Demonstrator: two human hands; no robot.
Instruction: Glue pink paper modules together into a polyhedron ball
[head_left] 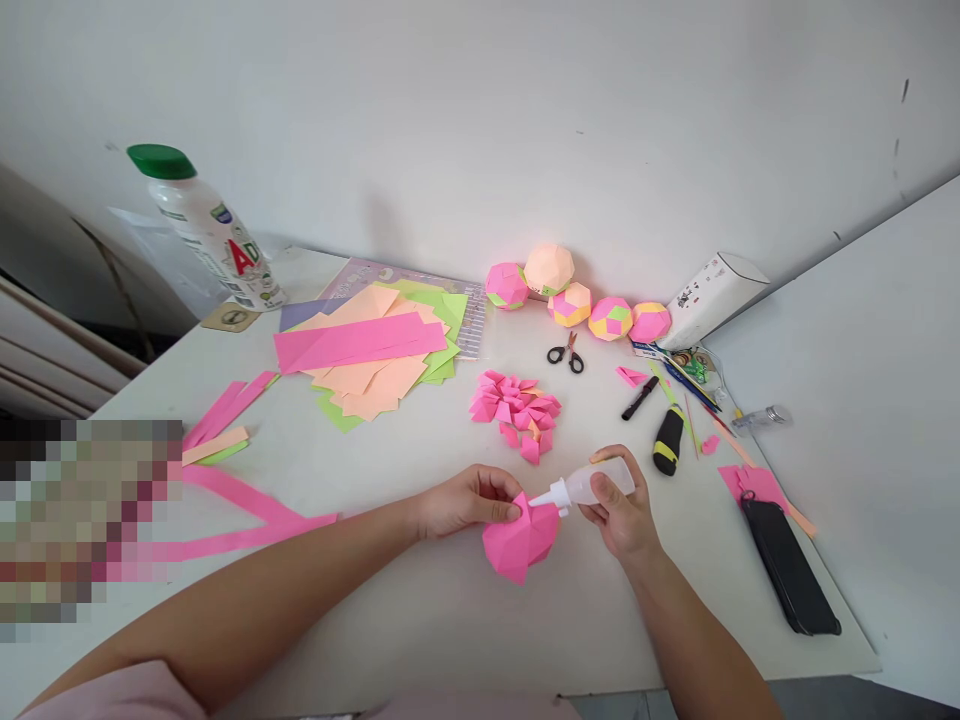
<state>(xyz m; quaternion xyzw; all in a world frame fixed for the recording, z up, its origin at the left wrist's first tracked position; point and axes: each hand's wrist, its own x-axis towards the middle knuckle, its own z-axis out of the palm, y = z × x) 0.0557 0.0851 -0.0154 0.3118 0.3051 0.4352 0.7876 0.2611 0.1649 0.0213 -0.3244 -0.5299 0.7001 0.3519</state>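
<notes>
My left hand (480, 500) pinches the upper edge of a pink folded-paper ball (521, 548), which is partly built and held just above the white table. In my right hand (619, 505) is a clear glue bottle (600, 482) with a white nozzle, tilted left. Its tip meets the paper near the top of the ball, close to my left fingertips. A heap of small pink folded paper pieces (514, 400), with a few orange ones, lies just beyond the hands.
Finished paper balls (611, 318) line the wall. Scissors (566, 353), a black marker (640, 398), a utility knife (668, 440) and a black phone-like case (791, 565) lie rightward. Leftward are coloured sheets (367, 345), pink strips (255, 500) and a green-capped bottle (214, 235).
</notes>
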